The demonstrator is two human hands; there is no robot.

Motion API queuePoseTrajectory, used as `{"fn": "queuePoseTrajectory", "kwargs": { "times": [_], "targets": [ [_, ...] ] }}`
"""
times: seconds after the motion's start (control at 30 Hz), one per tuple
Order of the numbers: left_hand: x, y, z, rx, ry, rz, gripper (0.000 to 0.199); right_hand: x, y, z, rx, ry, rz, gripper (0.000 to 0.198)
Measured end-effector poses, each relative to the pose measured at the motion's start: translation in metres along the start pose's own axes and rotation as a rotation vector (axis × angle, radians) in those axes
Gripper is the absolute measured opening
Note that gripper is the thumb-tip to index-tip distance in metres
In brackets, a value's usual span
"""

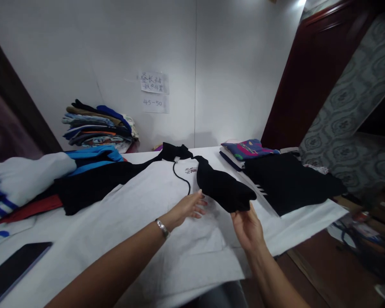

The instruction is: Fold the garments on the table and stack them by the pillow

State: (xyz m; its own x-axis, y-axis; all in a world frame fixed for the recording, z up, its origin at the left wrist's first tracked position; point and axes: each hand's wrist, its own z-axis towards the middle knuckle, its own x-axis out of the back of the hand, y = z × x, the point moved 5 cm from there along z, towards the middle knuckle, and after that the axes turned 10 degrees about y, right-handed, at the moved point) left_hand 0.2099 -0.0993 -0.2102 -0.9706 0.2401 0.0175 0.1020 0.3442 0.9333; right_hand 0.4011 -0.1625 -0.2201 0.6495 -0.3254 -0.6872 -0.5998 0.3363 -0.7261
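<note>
A white hoodie with black sleeves, a black hood and a black drawstring lies spread on the white table. My right hand grips the folded black sleeve at its lower outer end and holds that end up off the table. My left hand, with a silver band on the wrist, hovers over the chest beside the inner edge of this sleeve. Its fingers are apart and hold nothing. The other black sleeve stretches out to the left.
Folded clothes are stacked at the back left. More garments are heaped at the left edge, with a phone in front. A folded black garment and a colourful folded top lie on the right. Paper notes hang on the wall.
</note>
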Motion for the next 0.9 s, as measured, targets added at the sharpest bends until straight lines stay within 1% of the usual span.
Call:
{"fn": "queuePoseTrajectory", "kwargs": {
  "times": [0.1, 0.17, 0.27, 0.3, 0.33, 0.37, 0.43, 0.5, 0.57, 0.67, 0.73, 0.77, 0.8, 0.83, 0.9],
  "targets": [
    [-0.019, 0.012, 0.007, -0.037, -0.064, -0.028, 0.045, 0.012, -0.010, 0.003, 0.010, 0.014, -0.005, 0.015],
    [-0.025, 0.018, 0.012, -0.058, -0.011, -0.004, 0.044, 0.019, -0.016, 0.002, 0.047, 0.027, -0.030, 0.017],
    [-0.025, 0.029, 0.018, -0.107, 0.150, 0.020, 0.047, 0.026, -0.021, 0.000, 0.103, 0.017, -0.103, 0.019],
    [-0.025, 0.032, 0.018, -0.106, 0.175, 0.011, 0.049, 0.027, -0.022, -0.001, 0.118, 0.001, -0.138, 0.020],
    [-0.027, 0.034, 0.019, -0.076, 0.165, -0.005, 0.052, 0.027, -0.021, -0.002, 0.134, -0.019, -0.176, 0.021],
    [-0.030, 0.034, 0.019, -0.021, 0.119, -0.026, 0.055, 0.026, -0.020, -0.003, 0.148, -0.046, -0.217, 0.022],
    [-0.039, 0.031, 0.016, 0.120, -0.004, -0.072, 0.061, 0.022, -0.017, -0.007, 0.173, -0.125, -0.296, 0.021],
    [-0.045, 0.029, 0.012, 0.213, -0.075, -0.119, 0.059, 0.014, -0.015, -0.014, 0.199, -0.238, -0.360, 0.017],
    [-0.046, 0.027, 0.008, 0.252, -0.079, -0.163, 0.053, 0.003, -0.014, -0.024, 0.245, -0.371, -0.426, 0.015],
    [-0.048, 0.026, 0.000, 0.298, -0.095, -0.213, 0.046, -0.012, -0.016, -0.039, 0.337, -0.590, -0.543, 0.022],
    [-0.046, 0.033, -0.002, 0.263, -0.101, -0.210, 0.034, -0.015, -0.017, -0.044, 0.388, -0.682, -0.607, 0.027],
    [-0.043, 0.041, -0.001, 0.220, -0.086, -0.195, 0.028, -0.013, -0.018, -0.044, 0.404, -0.683, -0.631, 0.029],
    [-0.039, 0.051, 0.002, 0.170, -0.062, -0.175, 0.022, -0.008, -0.018, -0.041, 0.412, -0.650, -0.654, 0.030],
    [-0.033, 0.064, 0.007, 0.121, -0.034, -0.160, 0.018, 0.001, -0.018, -0.037, 0.410, -0.587, -0.684, 0.032],
    [-0.019, 0.094, 0.020, 0.048, 0.036, -0.169, 0.014, 0.026, -0.015, -0.025, 0.365, -0.412, -0.775, 0.035]
  ]
}}
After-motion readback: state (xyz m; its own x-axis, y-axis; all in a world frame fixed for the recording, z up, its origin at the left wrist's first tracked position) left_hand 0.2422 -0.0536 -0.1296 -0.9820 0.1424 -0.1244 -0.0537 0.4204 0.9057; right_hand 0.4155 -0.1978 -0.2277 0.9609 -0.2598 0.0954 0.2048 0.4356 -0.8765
